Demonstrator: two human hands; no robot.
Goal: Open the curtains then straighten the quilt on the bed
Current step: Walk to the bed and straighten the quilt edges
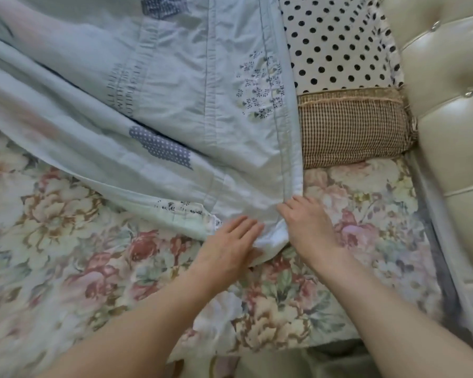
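One item of lettering noted: a block of grey printed capitals on the pale blue-green cotton quilt (175, 85), beside a stitched seam, running sideways to the camera. The characters are too blurred and creased to read. No other labels or numbers legible.

A floral sheet (66, 255) is spread over the near part of the scene, printed with pink, red and cream flowers. Farther off on the right, a brown checked pillow (352, 132) is laid on it. A white pillow with black dots (336, 42) is set just beyond, touching the checked one. A cream tufted headboard (448, 105) is seen along the right edge.
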